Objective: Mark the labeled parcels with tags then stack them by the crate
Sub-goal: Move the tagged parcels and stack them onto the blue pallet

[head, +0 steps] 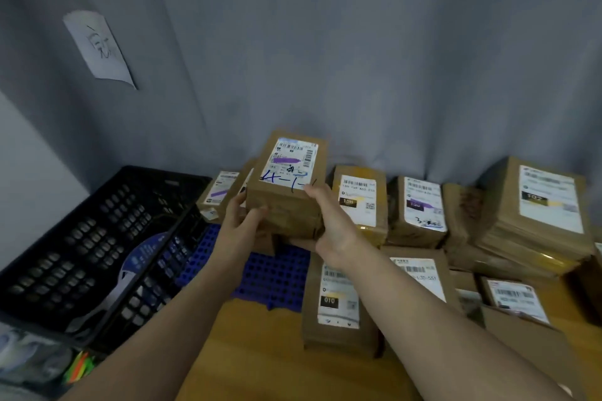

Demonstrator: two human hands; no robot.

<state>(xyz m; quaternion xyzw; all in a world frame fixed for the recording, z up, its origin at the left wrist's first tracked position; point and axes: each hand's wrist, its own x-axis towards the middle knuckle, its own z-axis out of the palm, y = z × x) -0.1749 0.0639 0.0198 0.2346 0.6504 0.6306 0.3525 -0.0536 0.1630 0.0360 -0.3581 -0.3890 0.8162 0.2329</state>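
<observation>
Far left: black crate (97, 238), tilted, something pale with blue print inside; can't read it. Neon sticks (78, 368) below it, maybe markers, too blurred to say. Paper note (97, 45) pinned on the grey curtain (391, 42), scrawl illegible.

My left hand (241, 221) clasps the left side of the marked parcel (286, 185), thumb on the near face, fingers wrapped behind and mostly hidden. The parcel is up off the blue perforated mat (273, 273), just right of the crate, above the small parcels behind (221, 192). Its label carries a purple stroke and blue handwriting, so the marking on this one looks done. I judge this is the stacking step, not yet set down. The brown block under the label is thick; can't tell if it is one parcel or several held together.

My right hand (329, 225) grips the right side, thumb on the top corner, fingers curled underneath and out of sight.

Right of it:
- The 15H parcel (358, 202) shows no handwriting I can see.
- The next parcel (423, 205) has dark scribble at its label's foot.
- The 010 parcel (338, 299) on the wooden table (260, 352) looks unmarked.
- The tall stack (547, 205) at far right has a blurred label, and the parcels below it are cut off by the frame.

Plenty left, I'd guess.
</observation>
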